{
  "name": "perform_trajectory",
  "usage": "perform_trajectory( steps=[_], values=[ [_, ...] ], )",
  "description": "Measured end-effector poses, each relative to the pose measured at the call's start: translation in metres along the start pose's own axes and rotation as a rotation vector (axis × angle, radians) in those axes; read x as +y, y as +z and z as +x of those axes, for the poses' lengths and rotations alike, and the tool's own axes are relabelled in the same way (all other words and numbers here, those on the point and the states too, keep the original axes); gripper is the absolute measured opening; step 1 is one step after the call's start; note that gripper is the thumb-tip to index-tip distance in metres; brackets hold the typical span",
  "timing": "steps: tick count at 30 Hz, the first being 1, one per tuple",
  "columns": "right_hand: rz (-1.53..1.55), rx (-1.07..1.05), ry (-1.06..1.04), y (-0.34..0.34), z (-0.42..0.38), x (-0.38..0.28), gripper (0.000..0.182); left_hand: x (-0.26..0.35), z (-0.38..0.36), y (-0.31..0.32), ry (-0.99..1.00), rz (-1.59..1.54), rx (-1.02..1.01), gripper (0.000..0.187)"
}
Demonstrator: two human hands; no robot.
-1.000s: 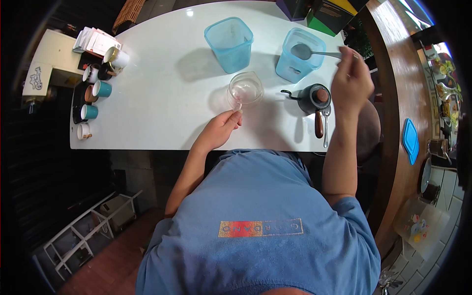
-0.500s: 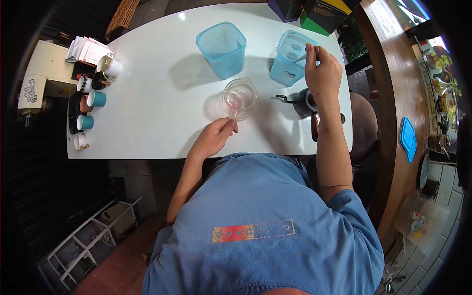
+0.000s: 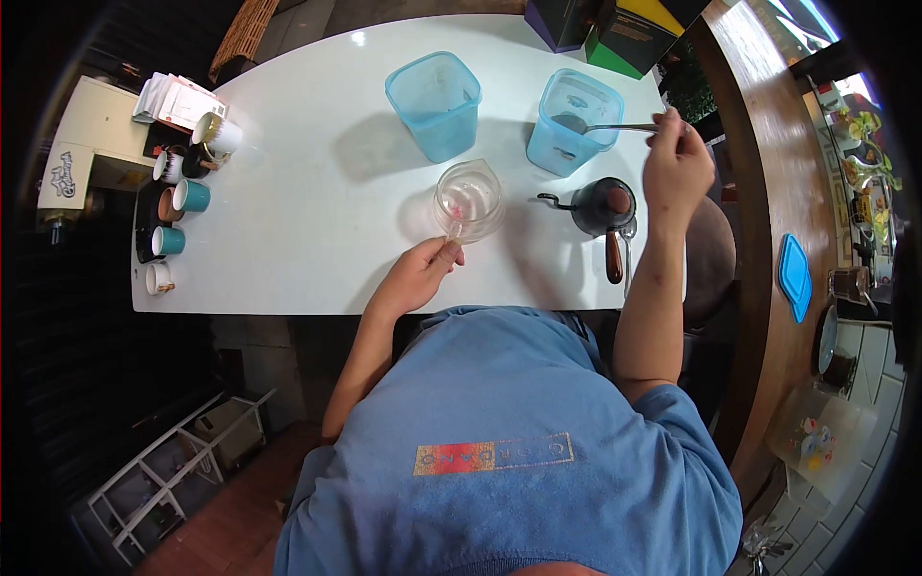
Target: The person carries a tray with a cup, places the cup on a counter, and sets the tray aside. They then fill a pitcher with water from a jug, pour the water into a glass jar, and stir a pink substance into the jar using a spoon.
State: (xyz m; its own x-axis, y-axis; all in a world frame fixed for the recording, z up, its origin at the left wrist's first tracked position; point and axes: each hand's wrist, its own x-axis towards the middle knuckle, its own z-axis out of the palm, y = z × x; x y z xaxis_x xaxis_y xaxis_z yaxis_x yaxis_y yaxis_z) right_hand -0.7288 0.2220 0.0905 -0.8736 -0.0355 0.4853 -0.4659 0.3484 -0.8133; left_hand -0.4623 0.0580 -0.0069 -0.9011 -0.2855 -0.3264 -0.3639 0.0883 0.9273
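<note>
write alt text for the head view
A person's right hand holds a spoon at the mouth of a blue container on a white table; the left hand holds a clear jug by its handle. A second blue container and dark kettle stand nearby.

Since half a second ago, my right hand point(image 3: 679, 173) swung to the right. My spoon point(image 3: 624, 127) leans flatter now, and more of the black kettle point(image 3: 594, 217) shows.
</note>
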Motion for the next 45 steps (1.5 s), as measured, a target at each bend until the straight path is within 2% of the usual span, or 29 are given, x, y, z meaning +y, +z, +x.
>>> perform_trajectory(
  steps=[4, 10, 12, 16, 20, 24, 25, 26, 28, 31, 32, 33, 34, 37, 39, 40, 42, 43, 45],
  values=[
    [0.235, 0.044, 0.056, -0.022, 0.012, 0.009, 0.031, 0.000, 0.000, 0.000, -0.021, 0.013, -0.010, 0.046],
    [0.266, 0.097, 0.046, -0.043, 0.009, -0.010, 0.031, 0.002, 0.001, 0.003, -0.035, -0.034, 0.009, 0.047],
    [0.377, 0.116, 0.077, -0.043, 0.002, -0.016, 0.031, 0.001, 0.002, 0.003, -0.037, -0.051, 0.016, 0.047],
    [0.437, 0.069, 0.083, -0.040, -0.025, -0.026, 0.031, 0.002, 0.001, 0.003, -0.046, 0.012, 0.039, 0.049],
    [0.478, -0.063, 0.141, -0.035, -0.059, -0.024, 0.030, 0.000, 0.000, 0.005, -0.032, -0.029, 0.126, 0.050],
    [0.538, -0.149, -0.103, -0.025, -0.097, -0.003, 0.025, 0.000, -0.001, 0.004, -0.034, -0.029, 0.152, 0.050],
    [0.456, -0.276, -0.452, -0.030, -0.093, 0.001, 0.021, 0.000, -0.001, 0.003, -0.035, -0.027, 0.132, 0.049],
    [0.400, -0.319, -0.645, -0.033, -0.092, 0.003, 0.020, -0.001, -0.002, 0.002, -0.036, -0.027, 0.114, 0.049],
    [0.437, -0.205, -0.779, -0.031, -0.090, 0.005, 0.021, -0.002, -0.003, 0.002, -0.021, -0.045, 0.116, 0.048],
    [0.476, -0.002, -0.723, -0.034, -0.069, 0.005, 0.025, -0.003, -0.004, 0.002, -0.008, -0.062, 0.116, 0.048],
    [0.397, 0.077, -0.572, -0.037, -0.063, 0.000, 0.025, -0.003, -0.005, 0.002, -0.009, -0.062, 0.117, 0.048],
    [0.290, 0.247, -0.392, -0.034, -0.058, -0.002, 0.026, -0.003, -0.006, 0.003, -0.012, -0.061, 0.115, 0.048],
    [0.325, 0.277, -0.312, -0.033, -0.048, 0.001, 0.025, -0.002, -0.007, 0.004, -0.024, -0.066, 0.124, 0.047],
    [0.227, 0.231, -0.340, -0.029, -0.028, 0.000, 0.023, -0.005, -0.007, 0.003, -0.012, -0.018, 0.117, 0.046],
    [0.152, 0.072, -0.356, -0.023, -0.022, 0.003, 0.020, -0.012, -0.008, 0.002, 0.007, 0.031, 0.102, 0.046],
    [0.149, 0.074, -0.350, -0.018, -0.021, 0.006, 0.020, -0.015, -0.009, 0.002, 0.028, -0.003, 0.087, 0.045],
    [0.061, -0.053, -0.283, -0.006, -0.022, 0.012, 0.019, -0.021, -0.010, 0.003, 0.046, -0.036, 0.066, 0.044],
    [0.120, -0.048, -0.231, 0.002, -0.024, 0.011, 0.018, -0.024, -0.011, 0.004, 0.058, -0.020, 0.061, 0.043],
    [0.027, -0.069, -0.230, 0.011, -0.024, 0.018, 0.020, -0.026, -0.013, 0.005, 0.064, -0.004, 0.056, 0.042]
  ],
)
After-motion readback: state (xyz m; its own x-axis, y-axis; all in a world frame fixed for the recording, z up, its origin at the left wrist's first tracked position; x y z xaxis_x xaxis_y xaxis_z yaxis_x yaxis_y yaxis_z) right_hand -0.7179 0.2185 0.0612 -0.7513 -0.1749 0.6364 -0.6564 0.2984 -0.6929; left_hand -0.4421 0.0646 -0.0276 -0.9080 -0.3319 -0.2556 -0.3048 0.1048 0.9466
